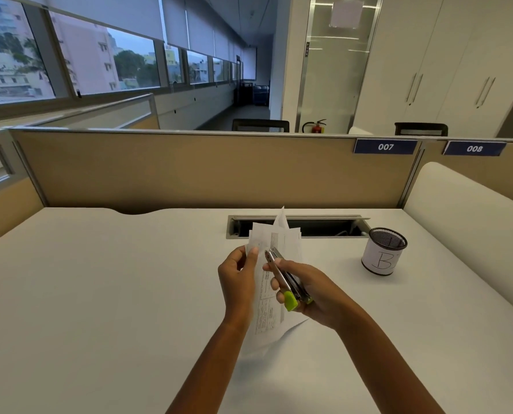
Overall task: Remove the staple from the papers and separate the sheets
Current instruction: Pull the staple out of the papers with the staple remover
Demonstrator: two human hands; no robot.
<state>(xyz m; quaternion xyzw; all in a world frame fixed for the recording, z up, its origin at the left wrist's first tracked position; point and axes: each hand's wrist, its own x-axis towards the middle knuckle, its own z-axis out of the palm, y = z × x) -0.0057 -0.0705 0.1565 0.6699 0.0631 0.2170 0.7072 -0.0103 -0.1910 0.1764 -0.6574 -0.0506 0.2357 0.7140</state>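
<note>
Office cubicle, centre frame: over the white table [99,294], the left hand [238,282] pinches the papers [285,237] at their upper left edge. The right hand [315,294] has its grip clamped on a green-ended metal stapler [282,274], tip against the sheets just right of that pinch.
</note>
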